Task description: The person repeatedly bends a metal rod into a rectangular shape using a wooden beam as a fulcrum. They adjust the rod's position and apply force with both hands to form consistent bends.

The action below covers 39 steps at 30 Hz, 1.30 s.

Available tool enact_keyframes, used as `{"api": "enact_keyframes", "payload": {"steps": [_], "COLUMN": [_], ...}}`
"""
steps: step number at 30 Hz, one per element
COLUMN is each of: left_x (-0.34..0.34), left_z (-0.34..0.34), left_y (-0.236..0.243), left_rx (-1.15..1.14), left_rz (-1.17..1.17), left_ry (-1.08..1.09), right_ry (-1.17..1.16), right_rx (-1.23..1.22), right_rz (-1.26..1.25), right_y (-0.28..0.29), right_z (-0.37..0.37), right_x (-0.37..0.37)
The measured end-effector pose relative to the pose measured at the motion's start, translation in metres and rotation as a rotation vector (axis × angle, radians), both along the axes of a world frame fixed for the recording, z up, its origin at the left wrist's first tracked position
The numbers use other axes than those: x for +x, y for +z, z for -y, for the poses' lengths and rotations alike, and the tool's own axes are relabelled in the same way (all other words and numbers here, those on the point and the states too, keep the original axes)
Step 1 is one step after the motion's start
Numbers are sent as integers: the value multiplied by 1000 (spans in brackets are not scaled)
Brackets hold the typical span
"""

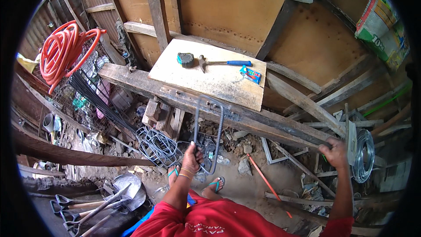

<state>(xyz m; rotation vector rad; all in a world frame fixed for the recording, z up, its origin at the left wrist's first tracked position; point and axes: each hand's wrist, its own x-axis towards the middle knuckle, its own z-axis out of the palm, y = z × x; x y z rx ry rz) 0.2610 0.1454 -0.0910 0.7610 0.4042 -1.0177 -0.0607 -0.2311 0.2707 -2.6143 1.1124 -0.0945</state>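
My left hand (192, 158) is closed round a side of a rectangular stirrup (220, 134) bent from ribbed steel rod. The stirrup's far end reaches up to the front of a thick timber beam (142, 87), near small metal pegs on it. Out to the right, my right hand (334, 152) grips the end of a long dark bar (302, 132) that lies along the beam. On the ground left of my feet lies a pile of similar bent stirrups (157, 145). Behind them, a bundle of straight black rods (98, 101) leans beside the beam.
On a plywood board (206, 85) sit a tape measure (186, 60), a blue-handled hammer (226, 63) and a small blue packet (251, 75). Coiled orange hose (61, 57) hangs left. Shovels (131, 191) lie lower left, coiled wire (364, 156) hangs right, and rubble covers the ground.
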Motion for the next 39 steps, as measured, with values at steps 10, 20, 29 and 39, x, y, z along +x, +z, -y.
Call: {"api": "enact_keyframes", "payload": {"steps": [10,20,29,39], "left_x": [80,113,150,278], "left_z": [-107,-114,-54,-34], "left_y": [139,233,231,153], "left_rx": [140,409,466,276], "left_rz": [467,686,1113,675], "left_ry": [-77,-441,-900,-572], "right_ry": [-78,-351,-608,-911], "right_rx": [338,831,1276,1465], "right_rz": [82,195,469,700], "right_y": [-152,-186,-182,-176], "right_z": [-69,-173,-287,-419], "right_x": [-58,-115,-80,61]}}
